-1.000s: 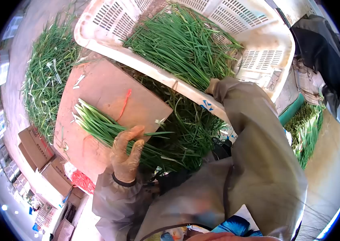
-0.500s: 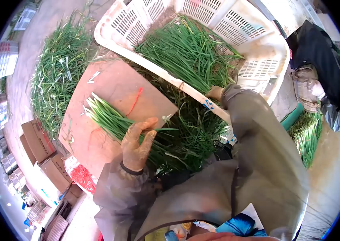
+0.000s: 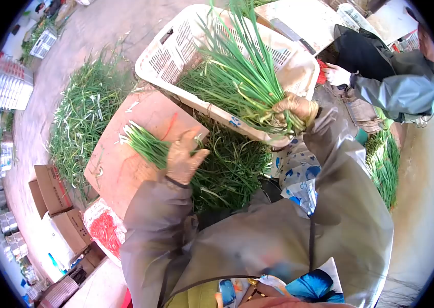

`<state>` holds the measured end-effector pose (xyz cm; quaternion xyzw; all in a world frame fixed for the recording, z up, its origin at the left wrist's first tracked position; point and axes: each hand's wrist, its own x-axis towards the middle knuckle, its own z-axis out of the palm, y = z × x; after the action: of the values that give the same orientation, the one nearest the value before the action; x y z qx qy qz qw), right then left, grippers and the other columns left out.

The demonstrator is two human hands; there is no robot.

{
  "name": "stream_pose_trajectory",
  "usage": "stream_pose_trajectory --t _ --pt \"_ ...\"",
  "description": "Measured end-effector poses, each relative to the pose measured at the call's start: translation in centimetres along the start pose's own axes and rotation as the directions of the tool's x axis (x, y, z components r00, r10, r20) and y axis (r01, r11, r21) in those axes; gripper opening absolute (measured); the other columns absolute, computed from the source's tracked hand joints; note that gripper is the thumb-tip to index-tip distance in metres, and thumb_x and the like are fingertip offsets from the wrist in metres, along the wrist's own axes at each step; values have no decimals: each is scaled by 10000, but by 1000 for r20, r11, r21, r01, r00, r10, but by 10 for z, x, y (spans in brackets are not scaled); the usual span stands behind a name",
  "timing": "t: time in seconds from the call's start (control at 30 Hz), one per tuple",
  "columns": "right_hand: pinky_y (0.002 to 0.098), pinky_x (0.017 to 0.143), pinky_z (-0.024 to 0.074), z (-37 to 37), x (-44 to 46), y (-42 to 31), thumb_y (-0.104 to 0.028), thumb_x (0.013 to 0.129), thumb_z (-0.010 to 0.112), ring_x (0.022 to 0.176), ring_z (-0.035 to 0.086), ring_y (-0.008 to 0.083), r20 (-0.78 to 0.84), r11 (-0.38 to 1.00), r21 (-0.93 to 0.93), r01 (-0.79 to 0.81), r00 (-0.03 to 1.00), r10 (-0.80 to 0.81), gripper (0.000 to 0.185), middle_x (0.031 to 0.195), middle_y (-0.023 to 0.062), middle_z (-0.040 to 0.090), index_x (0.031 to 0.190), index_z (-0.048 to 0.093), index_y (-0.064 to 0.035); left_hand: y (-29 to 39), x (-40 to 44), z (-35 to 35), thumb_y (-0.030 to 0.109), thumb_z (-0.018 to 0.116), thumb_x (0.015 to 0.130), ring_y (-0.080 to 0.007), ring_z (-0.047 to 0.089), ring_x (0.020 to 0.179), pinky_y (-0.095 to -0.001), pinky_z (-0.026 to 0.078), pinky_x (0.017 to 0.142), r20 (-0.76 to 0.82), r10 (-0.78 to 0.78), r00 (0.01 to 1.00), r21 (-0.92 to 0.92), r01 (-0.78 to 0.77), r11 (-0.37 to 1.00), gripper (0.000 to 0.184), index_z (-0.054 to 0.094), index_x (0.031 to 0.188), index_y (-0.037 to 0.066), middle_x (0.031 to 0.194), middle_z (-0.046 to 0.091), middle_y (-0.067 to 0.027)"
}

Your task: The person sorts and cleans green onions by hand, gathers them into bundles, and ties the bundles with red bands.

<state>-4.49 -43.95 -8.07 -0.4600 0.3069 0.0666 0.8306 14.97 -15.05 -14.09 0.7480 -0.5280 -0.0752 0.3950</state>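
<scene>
Right hand (image 3: 295, 110) wrapped full-fist around a bunch of green stalks (image 3: 259, 64), low down near the gathered ends. Leaves fan upward above the white crate (image 3: 301, 69); short ends poke out below the fist.

Handling, by judgement: light for its bulk, firm toward the base, floppy at the tips. Stalks probably slide against one another if damp, and leaves would crease or bruise under a hard squeeze. Best hold is low, where the stalks draw together; the tips splay too much to grip.

Smaller bundle (image 3: 144, 138) lies on the pinkish board (image 3: 117, 167), pale ends pointing away, leafy end running to the left hand (image 3: 183, 159). Probably just as light and easily scattered; mid-length looks the safer place to take it. Red tie (image 3: 172, 126) just beside it.

Left hand spread, thumb well apart from the fingers, over the leafy end. Pressing or only hovering: cannot tell. Right hand's grip looks filled by stalks, no gap showing.
</scene>
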Motion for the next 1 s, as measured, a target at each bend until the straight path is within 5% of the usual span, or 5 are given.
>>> stream_pose_trajectory --t 0.13,0.3,0.57,0.7,1.0 --pt "211 472 418 54 -61 32 -80 709 695 509 538 103 30 995 -97 18 999 -16 173 586 58 579 831 627 22 104 -4 2 228 817 457 -368 308 1245 -469 300 1001 68 244 967 248 -254 935 986 373 1333 144 1370 316 -152" --pt "228 549 453 132 -132 62 -36 731 688 643 563 98 243 907 -415 -70 952 185 312 780 44 601 1011 557 2 156 -17 -15 54 551 705 -256 525 1076 -397 436 865 288 528 799 407 -601 687 689 352 1350 196 1149 552 -117" --pt "197 664 465 145 -165 58 -206 813 650 770 542 64 462 906 -372 199 887 -5 567 1095 42 579 1298 418 -23 182 -73 -117 107 612 738 -132 586 632 -270 475 537 700 -170 694 62 178 982 564 401 1260 79 868 612 -88" --pt "173 479 403 169 -173 52 -229 822 647 585 503 51 384 868 -474 148 922 53 405 786 12 610 1164 546 -36 167 -117 -141 132 655 765 -62 496 536 -195 407 475 858 -267 438 -164 728 666 558 397 1252 49 801 568 -7" --pt "150 419 245 144 -159 59 -160 846 596 478 338 10 294 920 -247 303 928 -227 199 697 -40 518 993 616 -27 160 -239 -128 205 712 726 -64 462 532 -170 350 455 801 -243 548 -506 835 215 620 446 1269 71 694 529 -2"
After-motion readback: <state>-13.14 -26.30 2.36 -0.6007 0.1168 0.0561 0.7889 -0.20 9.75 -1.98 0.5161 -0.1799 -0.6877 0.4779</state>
